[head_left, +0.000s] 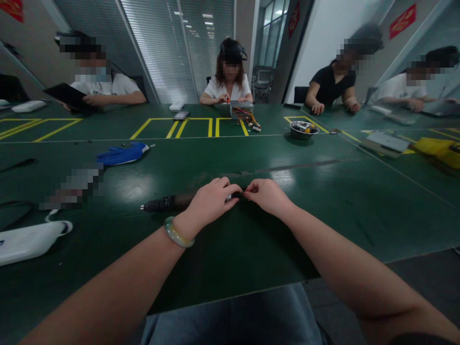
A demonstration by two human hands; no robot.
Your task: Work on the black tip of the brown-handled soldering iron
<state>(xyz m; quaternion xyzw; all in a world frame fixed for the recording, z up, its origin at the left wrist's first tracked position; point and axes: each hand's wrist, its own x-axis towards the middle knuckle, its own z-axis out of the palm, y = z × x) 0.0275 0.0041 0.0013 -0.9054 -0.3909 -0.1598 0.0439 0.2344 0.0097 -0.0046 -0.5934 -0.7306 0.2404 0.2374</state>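
A dark electric screwdriver [167, 203] lies on the green table, its metal tip pointing left. My left hand [212, 199] is closed over its rear part, hiding much of the body. A black end with a small white mark [229, 197] shows between the thumb and fingers. My right hand [268, 195] pinches at this rear end, its fingertips almost meeting those of my left. What the right fingers hold is too small and too covered to name. A bangle [178, 233] circles my left wrist.
A blue glove [124, 154] lies at the left, beyond a white device [30, 242] with a cable. Across the table [273, 258] are a metal bowl [303, 135] of small parts and a grey box [237, 109] with coloured wires. Several people sit opposite. A yellow item [440, 148] lies far right.
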